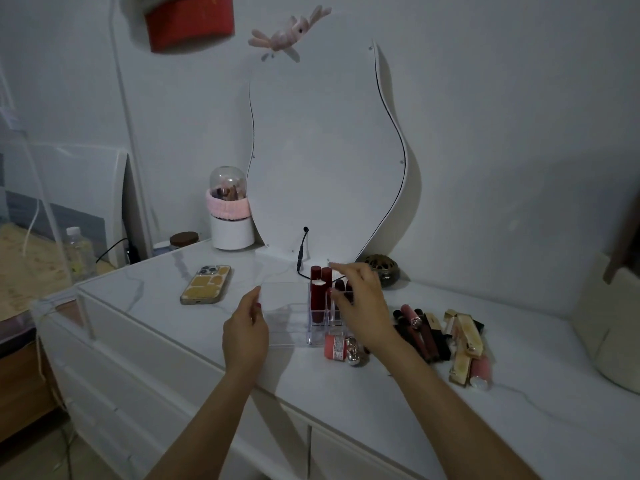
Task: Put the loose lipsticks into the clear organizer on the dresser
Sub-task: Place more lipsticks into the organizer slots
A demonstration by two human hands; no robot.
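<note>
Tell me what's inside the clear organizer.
The clear organizer holds upright dark red lipsticks in its right compartments. The right hand covers others; the left compartments look empty.

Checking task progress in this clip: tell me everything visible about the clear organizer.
The clear organizer is a transparent, acrylic-looking box split into compartments, standing upright on the white dresser before the mirror. Its right-hand compartments hold upright dark red lipsticks; the left-hand ones look empty. The left hand touches its left edge and the right hand reaches over its right side. More tubes lie just in front.
</note>
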